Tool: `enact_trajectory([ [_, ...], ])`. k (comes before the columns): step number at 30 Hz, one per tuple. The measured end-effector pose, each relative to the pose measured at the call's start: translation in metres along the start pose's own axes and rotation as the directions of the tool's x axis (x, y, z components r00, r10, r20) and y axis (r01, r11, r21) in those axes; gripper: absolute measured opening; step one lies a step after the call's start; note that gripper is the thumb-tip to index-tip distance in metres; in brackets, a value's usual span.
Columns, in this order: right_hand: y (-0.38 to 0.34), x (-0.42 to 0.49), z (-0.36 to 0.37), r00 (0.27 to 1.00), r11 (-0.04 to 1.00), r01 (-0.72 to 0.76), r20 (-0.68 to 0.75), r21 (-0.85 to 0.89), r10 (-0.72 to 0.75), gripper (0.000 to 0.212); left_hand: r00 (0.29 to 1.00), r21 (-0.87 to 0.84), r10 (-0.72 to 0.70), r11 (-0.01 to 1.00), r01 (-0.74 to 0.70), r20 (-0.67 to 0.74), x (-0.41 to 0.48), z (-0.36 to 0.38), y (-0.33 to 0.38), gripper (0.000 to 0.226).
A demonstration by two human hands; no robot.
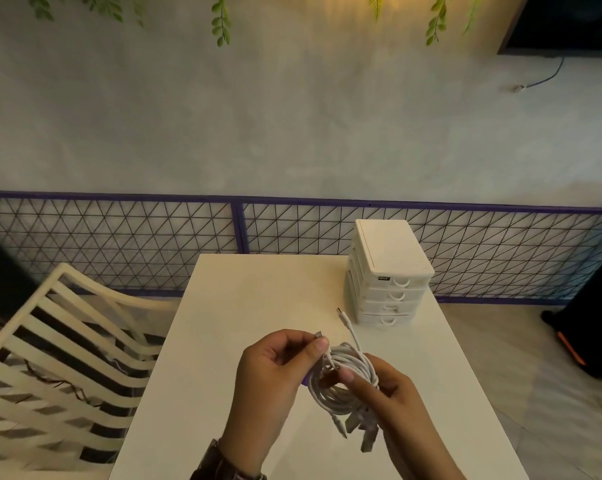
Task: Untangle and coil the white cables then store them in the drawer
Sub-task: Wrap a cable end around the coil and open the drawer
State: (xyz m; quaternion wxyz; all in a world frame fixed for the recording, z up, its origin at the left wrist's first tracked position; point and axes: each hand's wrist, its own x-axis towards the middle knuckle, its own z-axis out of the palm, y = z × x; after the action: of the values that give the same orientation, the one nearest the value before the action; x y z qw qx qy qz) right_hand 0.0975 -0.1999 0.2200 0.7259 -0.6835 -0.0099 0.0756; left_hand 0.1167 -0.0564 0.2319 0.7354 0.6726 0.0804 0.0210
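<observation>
Over the white table [244, 306], both hands hold the white cables [341, 386] bundle: left hand [275, 372] pinches one plug end, right hand [386, 393] seemingly grips the coils. Drawer unit [389, 275] at 1 o'clock, drawers closed.

I count two bare hands, one left hand [275, 372] and one right hand [386, 393]. There is one bundle of thin white cables [341, 386]; I cannot tell how many cables are in it, though I make out at least four plug ends. I see one white rectangular table [244, 306], one white plastic drawer unit [389, 271] with four drawers, one cream slatted chair [67, 341], and two purple-framed wire mesh panels [119, 230].
</observation>
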Motion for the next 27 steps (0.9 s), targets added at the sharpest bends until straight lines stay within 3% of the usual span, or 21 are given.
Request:
enact_trajectory([
  [5, -0.002, 0.005, 0.0, 0.991, 0.996, -0.091, -0.1, 0.018, 0.092, 0.033, 0.997, 0.093, 0.082, 0.992, -0.081, -0.005, -0.008, 0.013, -0.005, 0.014],
  [10, 0.0, 0.007, 0.002, 0.982, 0.979, -0.175, -0.057, 0.104, 0.182, 0.056, 0.996, 0.101, 0.088, 0.991, -0.085, -0.029, -0.009, 0.017, -0.007, 0.01],
  [14, 0.004, 0.009, 0.002, 0.984, 0.978, -0.164, -0.051, 0.127, 0.172, 0.045, 0.997, 0.122, 0.072, 0.99, -0.069, -0.021, -0.008, 0.014, -0.007, 0.012],
  [19, 0.0, 0.006, 0.005, 0.981, 0.991, -0.137, -0.136, 0.007, 0.136, 0.025, 0.995, 0.044, -0.082, 0.996, 0.08, 0.058, 0.0, 0.008, -0.003, 0.014],
  [24, -0.004, 0.004, 0.008, 0.984, 0.994, -0.1, -0.151, -0.042, 0.093, 0.005, 0.931, -0.051, -0.294, 0.949, 0.311, 0.218, 0.01, -0.004, 0.0, 0.014],
  [27, -0.003, 0.004, 0.008, 0.992, 0.997, -0.037, -0.126, -0.064, 0.028, 0.011, 0.923, -0.05, -0.3, 0.946, 0.32, 0.241, 0.013, -0.007, -0.001, 0.013],
])
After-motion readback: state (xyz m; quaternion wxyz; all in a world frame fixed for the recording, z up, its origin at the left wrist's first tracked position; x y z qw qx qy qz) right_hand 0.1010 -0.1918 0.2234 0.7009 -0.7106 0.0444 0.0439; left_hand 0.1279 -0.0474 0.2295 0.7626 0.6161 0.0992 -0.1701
